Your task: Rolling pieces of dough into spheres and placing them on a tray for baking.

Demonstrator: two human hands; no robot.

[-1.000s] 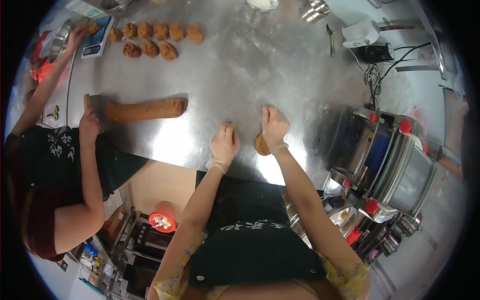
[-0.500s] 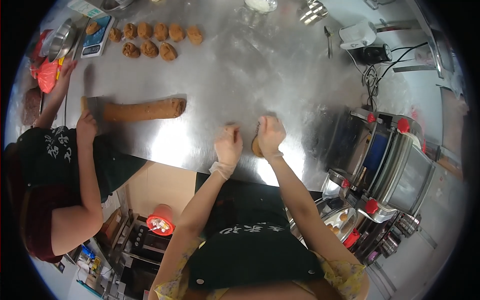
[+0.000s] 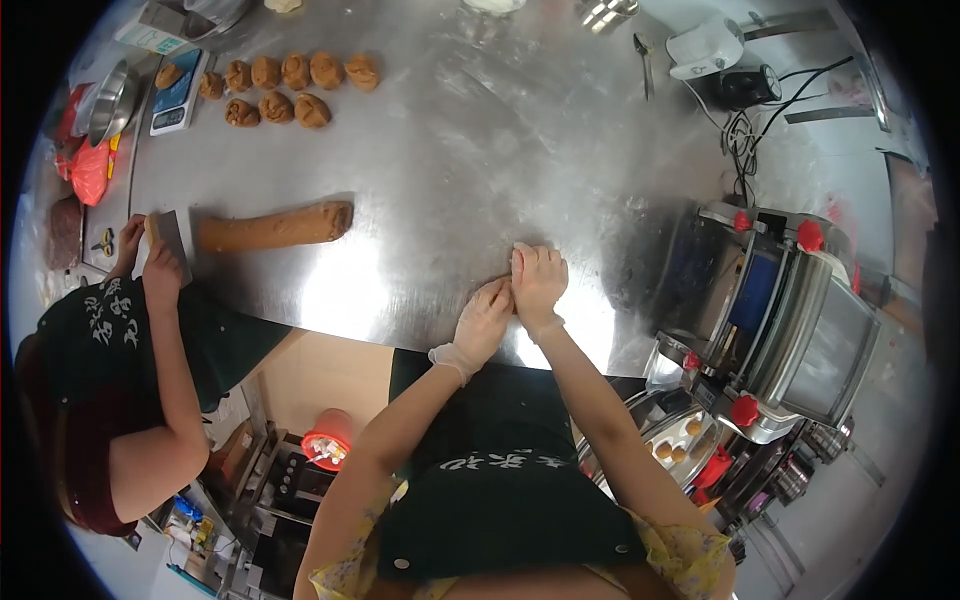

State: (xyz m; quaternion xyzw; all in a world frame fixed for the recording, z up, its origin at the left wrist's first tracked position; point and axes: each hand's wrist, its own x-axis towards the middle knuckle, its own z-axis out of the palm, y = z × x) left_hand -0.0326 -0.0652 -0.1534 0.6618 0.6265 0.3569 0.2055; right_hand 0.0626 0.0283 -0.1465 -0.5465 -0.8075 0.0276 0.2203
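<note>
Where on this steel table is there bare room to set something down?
On the steel table, the widest bare stretch, lightly smeared, lies between the brown dough lumps and the spoon. A smaller patch separates the dough log from your left hand. It's crowded at upper left around the scale; your left hand and right hand leave little gap.

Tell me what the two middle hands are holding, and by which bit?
Can't tell: the left hand and right hand meet, mostly hiding whatever lies between them.

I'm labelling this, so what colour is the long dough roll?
The dough roll is brown; it shows best in the head view.
</note>
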